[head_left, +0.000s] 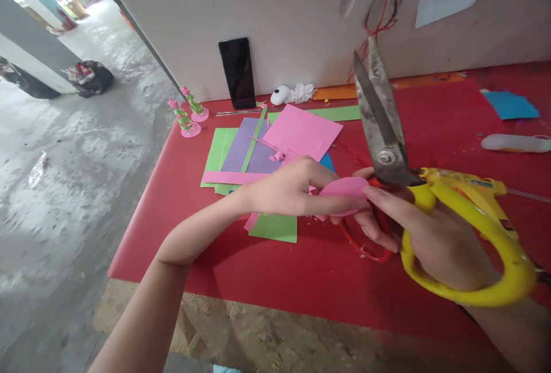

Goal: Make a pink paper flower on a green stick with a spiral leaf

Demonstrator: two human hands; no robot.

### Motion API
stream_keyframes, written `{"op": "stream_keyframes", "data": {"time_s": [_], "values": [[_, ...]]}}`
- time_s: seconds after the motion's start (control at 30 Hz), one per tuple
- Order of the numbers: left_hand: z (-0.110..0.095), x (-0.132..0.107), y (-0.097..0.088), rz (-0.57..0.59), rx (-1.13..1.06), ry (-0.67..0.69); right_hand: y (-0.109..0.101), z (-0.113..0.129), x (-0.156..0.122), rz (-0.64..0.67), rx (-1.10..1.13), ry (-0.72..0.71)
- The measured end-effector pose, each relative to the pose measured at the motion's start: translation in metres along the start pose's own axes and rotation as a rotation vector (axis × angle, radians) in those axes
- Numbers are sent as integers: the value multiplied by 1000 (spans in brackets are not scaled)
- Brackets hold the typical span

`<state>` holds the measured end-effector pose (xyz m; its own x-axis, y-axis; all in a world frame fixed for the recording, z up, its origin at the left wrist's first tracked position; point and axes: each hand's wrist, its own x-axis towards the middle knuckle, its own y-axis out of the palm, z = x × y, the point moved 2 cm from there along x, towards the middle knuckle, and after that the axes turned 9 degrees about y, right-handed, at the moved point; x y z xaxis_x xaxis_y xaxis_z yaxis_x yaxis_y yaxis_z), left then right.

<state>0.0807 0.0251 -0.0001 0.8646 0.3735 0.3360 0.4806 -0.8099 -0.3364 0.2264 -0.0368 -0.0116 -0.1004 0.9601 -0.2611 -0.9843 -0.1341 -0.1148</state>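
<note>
Evidently, the red desk [301, 281] sets the stage, spreading out beneath everything being handled. Above it, the yellow-handled scissors [390, 158] aim their slightly parted blades between eleven and twelve o'clock. One handle loop encircles the right hand [439, 238], whose thumb and fingers pinch a pink disc [342, 194] at its three o'clock edge. The left hand [290, 186] grasps the same disc from nine o'clock, one finger laid across it. A pink sheet [303, 132] lies between ten and eleven o'clock of the disc, overlapping a purple sheet [239, 143].

As for the disc, it sits between both hands, over the desk. The step seems to be turning or shaping it; I'd pinch lightly near the rim so the paper doesn't crease, let one hand hold while the other shifts, and keep those blades pointing towards twelve, clear of the left fingers. Smaller again, two paper flowers [189, 117] stand at ten o'clock, and a pink paper star [279, 155] lies nearer.
</note>
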Motion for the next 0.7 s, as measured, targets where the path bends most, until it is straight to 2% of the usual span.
{"op": "stream_keyframes", "data": {"time_s": [0.1, 0.2, 0.33, 0.43, 0.63, 0.7], "values": [[-1, 1, -1, -131, 102, 40, -1, 2, -1, -41, 30, -21], [1, 2, -2, -247, 179, 71, -1, 5, -1, -20, 0, -38], [7, 3, -4, -273, 189, 95, -4, 3, -1, -14, -12, -28], [11, 2, -4, -304, 238, 155, -8, -1, -1, -56, 26, -23], [11, -4, 2, -394, 513, 237, -11, -1, 0, -134, 34, -24], [10, -5, 3, -428, 623, 301, -11, -1, 1, -139, 24, -17]]}}
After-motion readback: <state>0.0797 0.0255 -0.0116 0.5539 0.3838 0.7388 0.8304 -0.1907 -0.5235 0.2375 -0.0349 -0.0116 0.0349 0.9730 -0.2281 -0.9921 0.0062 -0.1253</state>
